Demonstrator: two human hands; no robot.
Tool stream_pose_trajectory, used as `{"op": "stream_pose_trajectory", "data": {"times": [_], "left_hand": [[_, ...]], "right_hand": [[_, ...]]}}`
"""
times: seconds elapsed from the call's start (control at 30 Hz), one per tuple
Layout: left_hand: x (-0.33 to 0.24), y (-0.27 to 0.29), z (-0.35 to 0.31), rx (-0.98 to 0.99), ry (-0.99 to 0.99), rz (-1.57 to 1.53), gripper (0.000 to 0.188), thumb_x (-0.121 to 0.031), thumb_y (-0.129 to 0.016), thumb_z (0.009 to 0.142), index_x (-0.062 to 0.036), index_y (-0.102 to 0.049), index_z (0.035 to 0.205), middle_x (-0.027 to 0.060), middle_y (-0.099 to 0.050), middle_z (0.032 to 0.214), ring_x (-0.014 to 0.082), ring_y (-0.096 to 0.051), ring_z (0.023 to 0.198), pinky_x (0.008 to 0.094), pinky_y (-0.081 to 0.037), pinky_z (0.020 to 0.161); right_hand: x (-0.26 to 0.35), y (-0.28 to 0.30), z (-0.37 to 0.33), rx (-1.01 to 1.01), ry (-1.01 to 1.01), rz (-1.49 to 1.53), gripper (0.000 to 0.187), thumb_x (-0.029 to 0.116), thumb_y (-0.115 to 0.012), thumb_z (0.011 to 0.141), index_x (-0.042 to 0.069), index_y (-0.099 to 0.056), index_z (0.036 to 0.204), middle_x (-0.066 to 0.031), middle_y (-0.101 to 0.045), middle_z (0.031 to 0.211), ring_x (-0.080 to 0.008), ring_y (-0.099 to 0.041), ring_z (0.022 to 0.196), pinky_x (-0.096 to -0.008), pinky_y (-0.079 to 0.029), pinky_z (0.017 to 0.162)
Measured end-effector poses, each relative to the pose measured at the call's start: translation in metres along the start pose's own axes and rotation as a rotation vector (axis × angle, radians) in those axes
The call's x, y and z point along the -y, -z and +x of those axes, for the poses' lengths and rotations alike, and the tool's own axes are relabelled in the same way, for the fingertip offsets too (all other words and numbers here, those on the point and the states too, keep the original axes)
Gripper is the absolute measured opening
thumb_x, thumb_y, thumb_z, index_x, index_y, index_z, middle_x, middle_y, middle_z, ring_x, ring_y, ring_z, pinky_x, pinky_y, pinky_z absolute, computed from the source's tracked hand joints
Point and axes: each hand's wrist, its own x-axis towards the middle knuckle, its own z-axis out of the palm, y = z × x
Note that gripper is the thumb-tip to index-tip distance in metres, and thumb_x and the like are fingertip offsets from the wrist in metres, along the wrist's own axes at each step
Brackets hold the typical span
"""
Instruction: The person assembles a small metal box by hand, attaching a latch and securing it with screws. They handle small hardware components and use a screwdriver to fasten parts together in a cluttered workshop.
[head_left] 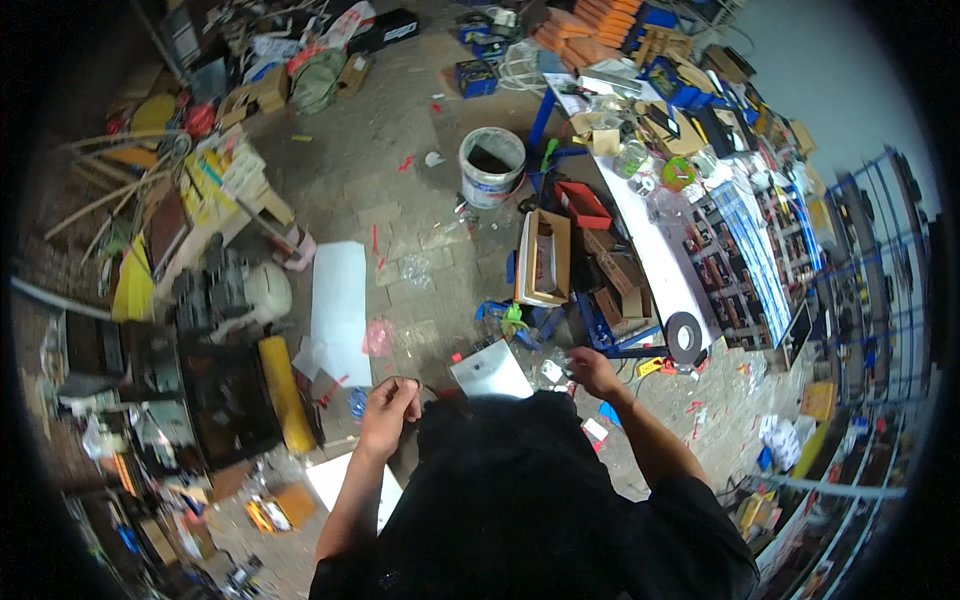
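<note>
My left hand [392,412] is raised on the left of my body, its fingers curled together. Whatever it may hold is too small to make out. On the other side, my right hand [592,370] has its fingers bent inward and closed. By those fingertips is a small clear plastic piece with white in it [552,371]; whether I grip it or it lies below cannot be told. Between the hands, just beyond my dark shirt, sits a flat white panel [494,371] with a small dark spot.
A long white workbench [650,255] loaded with parts runs along the right, with a roll of black tape [684,338] at its near end. Ahead stand an open cardboard box [545,258] and a white bucket [492,168]. Machinery [215,290] and a yellow roll [286,395] stand left.
</note>
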Motion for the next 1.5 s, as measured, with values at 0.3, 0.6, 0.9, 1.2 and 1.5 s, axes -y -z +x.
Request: {"op": "stream_pose_trajectory", "data": {"times": [0.3, 0.6, 0.9, 1.2, 1.5], "left_hand": [[-0.073, 0.008, 0.063, 0.281, 0.059, 0.054, 0.022, -0.025, -0.066, 0.101, -0.0058, -0.062, 0.091, -0.0004, -0.059, 0.068, 0.0087, -0.055, 0.060, 0.0241, -0.043, 0.057], [-0.113, 0.004, 0.135, 0.307, 0.136, 0.067, 0.025, -0.027, -0.062, 0.103, -0.0029, -0.066, 0.105, 0.0006, -0.062, 0.075, 0.0091, -0.057, 0.065, 0.0242, -0.045, 0.061], [-0.154, 0.033, 0.299, 0.002, 0.154, 0.257, 0.031, -0.028, -0.062, 0.101, 0.0001, -0.066, 0.116, 0.0027, -0.062, 0.078, 0.0114, -0.058, 0.065, 0.0256, -0.045, 0.059], [-0.221, -0.007, 0.455, -0.009, 0.256, 0.904, 0.032, -0.032, -0.062, 0.100, -0.0024, -0.068, 0.111, 0.0029, -0.066, 0.082, 0.0114, -0.061, 0.065, 0.0268, -0.049, 0.058], [-0.242, -0.129, 0.587, 0.301, 0.100, 1.061, 0.027, -0.025, -0.067, 0.097, 0.0002, -0.069, 0.107, 0.0036, -0.067, 0.081, 0.0117, -0.062, 0.070, 0.0290, -0.052, 0.066]], "right_hand": [[0.306, -0.136, 0.014, 0.207, 0.509, 0.080, 0.032, 0.011, -0.068, 0.096, 0.005, -0.064, 0.127, -0.0087, -0.070, 0.102, -0.0165, -0.067, 0.090, -0.0292, -0.054, 0.074], [0.305, -0.117, 0.093, 0.057, 0.510, 0.051, 0.026, 0.013, -0.074, 0.092, 0.004, -0.069, 0.115, -0.0083, -0.071, 0.104, -0.0159, -0.069, 0.088, -0.0282, -0.055, 0.073], [0.086, 0.065, 0.303, -0.849, 0.093, 0.412, 0.017, 0.005, -0.066, 0.091, -0.001, -0.069, 0.106, -0.0057, -0.071, 0.089, -0.0127, -0.065, 0.073, -0.0293, -0.054, 0.063], [-0.087, 0.224, 0.396, -1.272, -0.436, 0.580, 0.025, 0.016, -0.068, 0.088, -0.002, -0.072, 0.106, -0.0150, -0.073, 0.081, -0.0191, -0.068, 0.065, -0.0322, -0.054, 0.062], [-0.072, 0.241, 0.391, -1.323, -0.470, 0.699, 0.032, 0.012, -0.066, 0.092, 0.000, -0.065, 0.122, -0.0108, -0.069, 0.077, -0.0141, -0.061, 0.056, -0.0277, -0.048, 0.048]]}}
